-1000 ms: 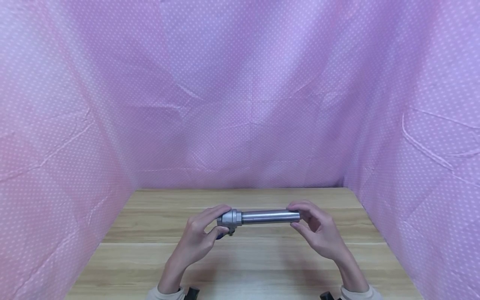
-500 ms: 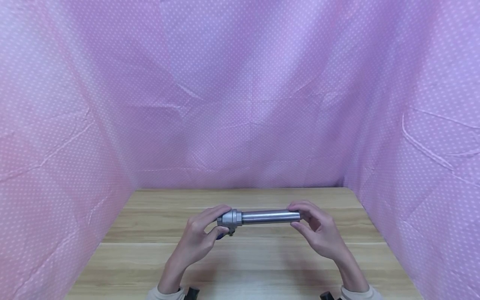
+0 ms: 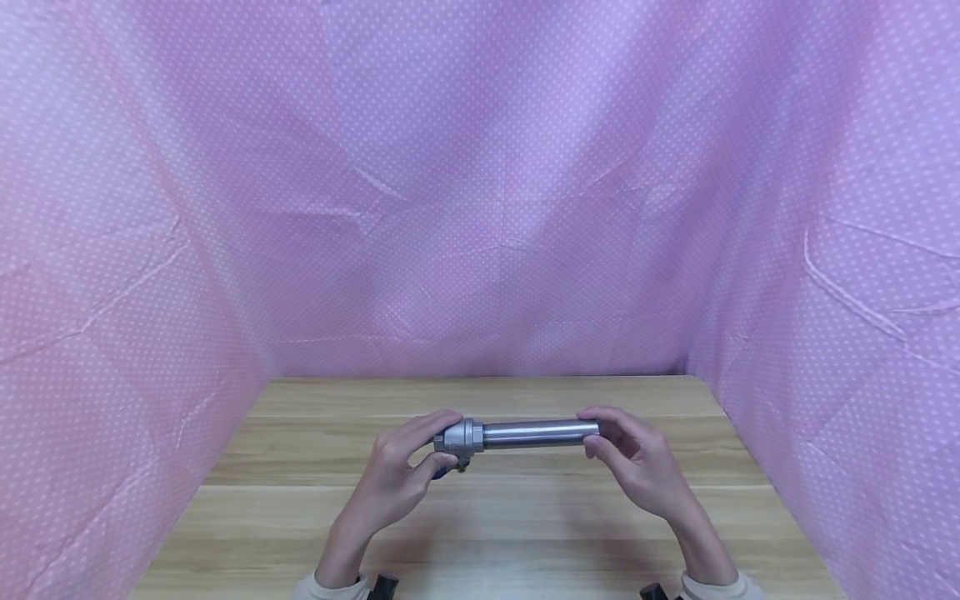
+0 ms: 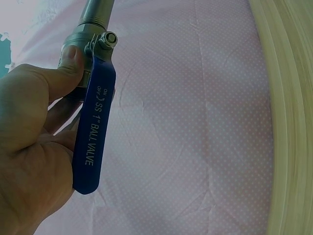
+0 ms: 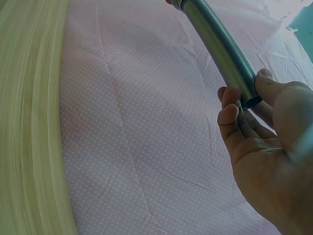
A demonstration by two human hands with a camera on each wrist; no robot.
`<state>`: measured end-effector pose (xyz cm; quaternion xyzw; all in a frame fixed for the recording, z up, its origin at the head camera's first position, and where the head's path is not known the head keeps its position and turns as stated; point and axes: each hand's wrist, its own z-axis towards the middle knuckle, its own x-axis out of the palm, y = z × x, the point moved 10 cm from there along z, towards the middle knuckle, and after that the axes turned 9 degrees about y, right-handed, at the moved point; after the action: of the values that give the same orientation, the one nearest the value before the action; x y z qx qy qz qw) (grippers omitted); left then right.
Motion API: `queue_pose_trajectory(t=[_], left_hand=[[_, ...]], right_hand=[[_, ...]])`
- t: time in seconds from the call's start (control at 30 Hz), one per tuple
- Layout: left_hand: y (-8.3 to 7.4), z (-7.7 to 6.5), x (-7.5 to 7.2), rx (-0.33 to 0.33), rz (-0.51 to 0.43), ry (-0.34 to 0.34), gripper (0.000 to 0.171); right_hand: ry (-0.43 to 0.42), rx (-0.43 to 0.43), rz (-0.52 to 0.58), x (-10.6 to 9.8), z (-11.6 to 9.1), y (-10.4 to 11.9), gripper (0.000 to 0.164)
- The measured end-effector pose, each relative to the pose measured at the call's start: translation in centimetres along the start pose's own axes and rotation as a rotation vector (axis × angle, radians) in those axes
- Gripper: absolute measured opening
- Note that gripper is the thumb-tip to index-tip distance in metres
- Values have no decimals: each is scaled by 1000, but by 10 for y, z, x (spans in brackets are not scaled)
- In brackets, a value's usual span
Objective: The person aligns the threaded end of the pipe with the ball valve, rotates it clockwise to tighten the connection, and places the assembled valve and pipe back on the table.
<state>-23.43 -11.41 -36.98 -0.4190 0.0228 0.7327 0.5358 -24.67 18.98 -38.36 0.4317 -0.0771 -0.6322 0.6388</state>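
Observation:
My left hand grips a silver ball valve between thumb and fingers. In the left wrist view, the valve's blue lever handle, printed "SS 1" BALL VALVE", points back along the palm. A shiny steel pipe extends rightward from the valve, its threaded end at the valve's mouth. At the pipe's far end, my right hand pinches it with curled fingers and thumb. The right wrist view shows the pipe with its open end among those fingers. Valve and pipe lie in one nearly level line above the table.
A light wood-grain table lies beneath both hands. Pink cloth with white dots hangs at the back and along both sides. Black wrist-camera parts show by the sleeves at the lower edge.
My right hand's fingers and thumb have shifted slightly around the pipe's end, the thumb now a little higher against it. The left hand and the valve look unmoved.

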Motion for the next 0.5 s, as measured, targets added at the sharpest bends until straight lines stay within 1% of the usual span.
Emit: queue_pose_trajectory(t=[0.07,0.13,0.3,0.5], left_hand=[[0,0,0,-1,1,0,64],[0,0,0,2,2,-2,65],[-2,1,-1,28,0,-16,65],[-2,1,-1,24,-8,-17,65]], right_hand=[[0,5,22,0,0,-1,45],[2,-14,61,0,1,0,48],[22,-100,165,2,3,5,58],[30,-140,191,3,4,8,59]])
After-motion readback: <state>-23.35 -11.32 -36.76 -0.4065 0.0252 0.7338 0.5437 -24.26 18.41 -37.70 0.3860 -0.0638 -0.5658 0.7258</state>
